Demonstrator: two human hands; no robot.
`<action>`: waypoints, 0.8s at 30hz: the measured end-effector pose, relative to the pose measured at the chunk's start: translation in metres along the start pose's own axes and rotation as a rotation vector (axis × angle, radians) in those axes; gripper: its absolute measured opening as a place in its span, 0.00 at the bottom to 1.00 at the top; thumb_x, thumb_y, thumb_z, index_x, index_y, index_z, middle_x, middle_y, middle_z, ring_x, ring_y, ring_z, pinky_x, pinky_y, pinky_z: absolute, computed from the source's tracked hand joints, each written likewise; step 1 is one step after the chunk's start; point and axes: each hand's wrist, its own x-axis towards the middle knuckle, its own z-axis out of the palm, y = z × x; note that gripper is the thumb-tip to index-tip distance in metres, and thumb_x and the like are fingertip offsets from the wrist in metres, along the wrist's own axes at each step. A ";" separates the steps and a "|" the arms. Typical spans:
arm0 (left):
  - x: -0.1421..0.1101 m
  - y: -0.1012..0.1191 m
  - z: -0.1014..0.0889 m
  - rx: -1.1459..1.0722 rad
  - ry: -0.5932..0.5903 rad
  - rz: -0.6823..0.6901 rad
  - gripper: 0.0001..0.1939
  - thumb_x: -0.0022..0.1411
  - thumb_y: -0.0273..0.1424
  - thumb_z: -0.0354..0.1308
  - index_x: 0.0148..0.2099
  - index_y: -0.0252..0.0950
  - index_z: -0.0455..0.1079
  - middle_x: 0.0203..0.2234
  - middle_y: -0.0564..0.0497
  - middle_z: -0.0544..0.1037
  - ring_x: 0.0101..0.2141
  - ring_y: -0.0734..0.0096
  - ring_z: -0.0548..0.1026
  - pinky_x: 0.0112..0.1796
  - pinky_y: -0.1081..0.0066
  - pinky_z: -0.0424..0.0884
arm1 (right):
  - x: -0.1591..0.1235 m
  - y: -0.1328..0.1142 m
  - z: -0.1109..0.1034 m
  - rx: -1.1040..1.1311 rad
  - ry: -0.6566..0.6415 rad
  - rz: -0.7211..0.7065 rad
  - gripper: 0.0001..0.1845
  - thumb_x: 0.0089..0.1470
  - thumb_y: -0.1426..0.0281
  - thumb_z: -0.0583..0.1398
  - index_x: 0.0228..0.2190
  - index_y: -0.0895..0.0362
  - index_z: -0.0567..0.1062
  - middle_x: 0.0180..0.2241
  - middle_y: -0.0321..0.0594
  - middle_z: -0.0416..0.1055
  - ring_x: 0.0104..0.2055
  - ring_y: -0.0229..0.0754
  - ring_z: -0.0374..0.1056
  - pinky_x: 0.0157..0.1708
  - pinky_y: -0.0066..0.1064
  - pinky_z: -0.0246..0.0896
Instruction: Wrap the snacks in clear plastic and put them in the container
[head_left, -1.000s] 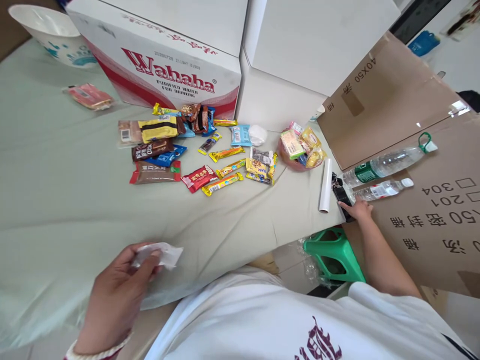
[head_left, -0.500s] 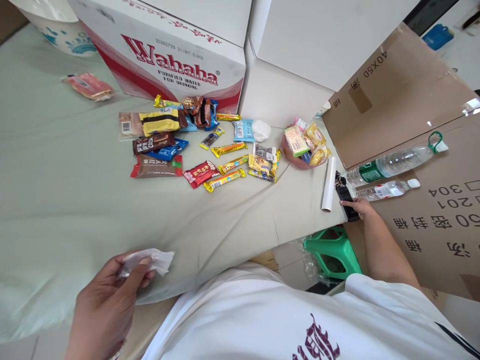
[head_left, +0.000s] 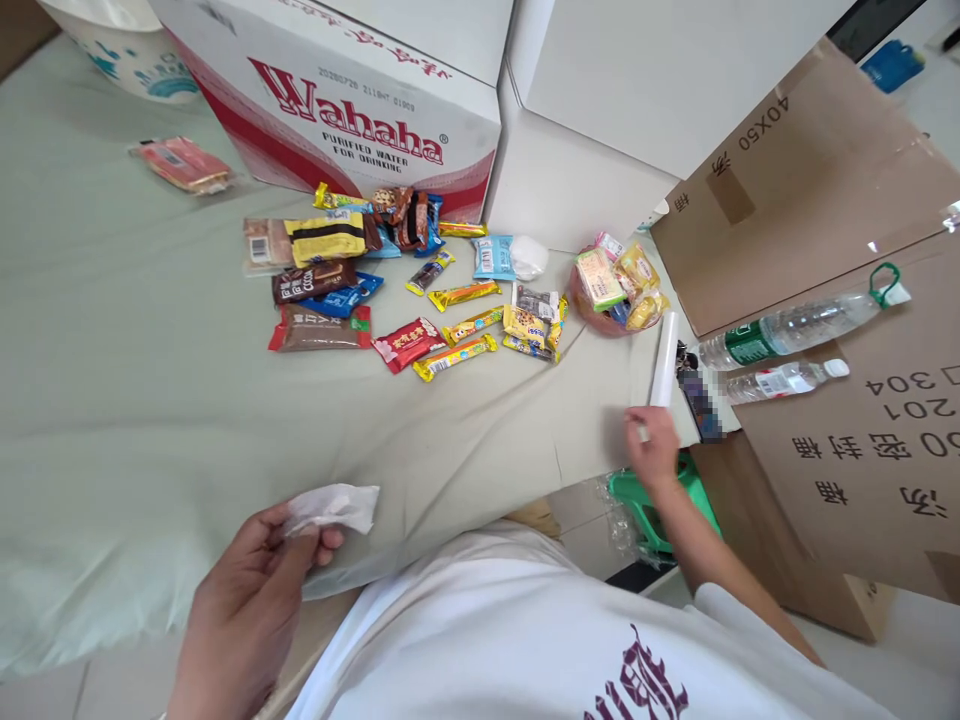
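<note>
At the near edge of the cloth-covered table, my left hand (head_left: 259, 585) is closed on a crumpled white tissue (head_left: 337, 507), pinched between thumb and fingers. My right hand (head_left: 651, 445) is over the right edge of the table, fingers curled, at the lower end of a white roll (head_left: 663, 362). Whatever those fingers hold, if anything, is hard to make out. Beside the roll lies a dark phone (head_left: 699, 403), its face lit and pixelated. Wrapped snacks, among them a red packet (head_left: 409, 345) and a brown packet (head_left: 319, 329), are spread over the middle of the table.
A Wahaha water carton (head_left: 360, 120) stands behind the snacks, with a pink bowl of snacks (head_left: 600, 318) to its right. Two bottles, one large (head_left: 795, 328) and one small (head_left: 787, 381), lie by a cardboard box (head_left: 885, 400). Below the edge is a green stool (head_left: 697, 500).
My right hand has left the phone and moved left to the roll's lower end; the phone's face now shows lit. My left hand has shifted slightly right with the tissue.
</note>
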 end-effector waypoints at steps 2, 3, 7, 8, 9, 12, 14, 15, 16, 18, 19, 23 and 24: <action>-0.004 0.003 0.006 -0.088 -0.108 -0.116 0.18 0.59 0.47 0.63 0.45 0.41 0.70 0.24 0.56 0.78 0.27 0.66 0.76 0.29 0.68 0.75 | -0.024 -0.066 0.027 0.298 -0.271 -0.266 0.08 0.61 0.65 0.57 0.39 0.49 0.77 0.35 0.44 0.75 0.42 0.52 0.69 0.47 0.48 0.66; -0.006 0.006 0.010 -0.119 -0.146 -0.139 0.21 0.57 0.48 0.64 0.46 0.41 0.70 0.24 0.56 0.77 0.27 0.67 0.75 0.29 0.69 0.75 | -0.032 -0.098 0.039 0.438 -0.385 -0.361 0.08 0.62 0.65 0.58 0.41 0.49 0.77 0.36 0.43 0.75 0.41 0.50 0.69 0.46 0.46 0.67; -0.013 0.017 0.024 -0.205 -0.245 -0.094 0.27 0.51 0.50 0.69 0.46 0.38 0.71 0.30 0.52 0.78 0.27 0.68 0.75 0.29 0.68 0.75 | -0.041 -0.196 0.072 0.830 -0.795 -0.254 0.28 0.58 0.55 0.66 0.57 0.50 0.70 0.55 0.46 0.68 0.38 0.40 0.69 0.35 0.32 0.67; -0.014 0.019 0.026 -0.230 -0.265 -0.083 0.27 0.51 0.48 0.69 0.46 0.38 0.71 0.31 0.51 0.78 0.28 0.69 0.75 0.30 0.68 0.75 | -0.038 -0.210 0.077 0.893 -0.894 -0.216 0.29 0.57 0.54 0.66 0.56 0.50 0.71 0.52 0.44 0.70 0.35 0.37 0.68 0.32 0.29 0.65; -0.015 0.020 0.027 -0.253 -0.279 -0.077 0.26 0.51 0.47 0.70 0.47 0.38 0.71 0.31 0.51 0.78 0.28 0.69 0.75 0.30 0.69 0.75 | -0.035 -0.219 0.080 0.942 -0.977 -0.191 0.26 0.57 0.53 0.66 0.52 0.51 0.73 0.45 0.40 0.72 0.32 0.35 0.66 0.30 0.27 0.62; -0.018 0.019 0.027 -0.323 -0.244 -0.099 0.24 0.53 0.43 0.69 0.48 0.37 0.70 0.33 0.51 0.78 0.30 0.71 0.74 0.31 0.71 0.73 | -0.026 -0.230 0.085 1.049 -1.066 -0.110 0.18 0.57 0.54 0.66 0.39 0.54 0.75 0.27 0.30 0.67 0.27 0.33 0.59 0.27 0.25 0.56; -0.018 0.016 0.025 -0.375 -0.167 -0.137 0.22 0.54 0.43 0.69 0.45 0.36 0.70 0.34 0.50 0.78 0.30 0.73 0.74 0.31 0.73 0.71 | -0.020 -0.230 0.085 1.132 -1.050 0.029 0.18 0.55 0.53 0.67 0.36 0.54 0.74 0.25 0.29 0.65 0.24 0.32 0.57 0.25 0.25 0.54; -0.017 0.014 0.024 -0.401 -0.135 -0.155 0.21 0.54 0.43 0.69 0.44 0.36 0.70 0.34 0.50 0.78 0.30 0.73 0.73 0.31 0.73 0.70 | -0.018 -0.229 0.084 1.175 -1.046 0.107 0.19 0.53 0.53 0.68 0.36 0.54 0.74 0.25 0.29 0.65 0.23 0.32 0.57 0.24 0.25 0.56; -0.017 0.013 0.024 -0.423 -0.119 -0.165 0.21 0.54 0.43 0.69 0.44 0.36 0.70 0.34 0.51 0.77 0.29 0.74 0.72 0.30 0.73 0.69 | -0.016 -0.228 0.084 1.216 -1.039 0.184 0.20 0.51 0.53 0.69 0.36 0.54 0.73 0.26 0.30 0.66 0.23 0.32 0.59 0.23 0.26 0.58; -0.016 0.013 0.024 -0.452 -0.141 -0.161 0.20 0.55 0.44 0.68 0.42 0.36 0.70 0.31 0.52 0.76 0.27 0.76 0.69 0.29 0.73 0.67 | -0.014 -0.226 0.084 1.267 -1.008 0.311 0.21 0.49 0.53 0.71 0.36 0.54 0.74 0.28 0.31 0.69 0.25 0.34 0.65 0.25 0.28 0.66; -0.017 0.014 0.025 -0.457 -0.169 -0.149 0.19 0.57 0.44 0.66 0.41 0.36 0.71 0.30 0.53 0.74 0.26 0.76 0.67 0.29 0.73 0.65 | -0.014 -0.225 0.084 1.276 -0.985 0.356 0.21 0.48 0.54 0.71 0.36 0.54 0.74 0.29 0.32 0.69 0.26 0.35 0.67 0.26 0.29 0.68; -0.018 0.019 0.035 -0.409 -0.221 -0.077 0.17 0.61 0.45 0.63 0.41 0.36 0.72 0.31 0.52 0.74 0.29 0.74 0.68 0.31 0.73 0.64 | -0.020 -0.227 0.085 1.216 -0.924 0.415 0.21 0.45 0.56 0.73 0.34 0.54 0.75 0.28 0.32 0.70 0.26 0.35 0.69 0.25 0.29 0.71; -0.017 0.020 0.038 -0.393 -0.217 -0.062 0.17 0.60 0.45 0.64 0.41 0.36 0.73 0.32 0.51 0.75 0.31 0.73 0.68 0.32 0.72 0.65 | -0.021 -0.228 0.085 1.194 -0.916 0.410 0.21 0.45 0.56 0.73 0.34 0.54 0.75 0.27 0.32 0.70 0.24 0.34 0.67 0.22 0.27 0.69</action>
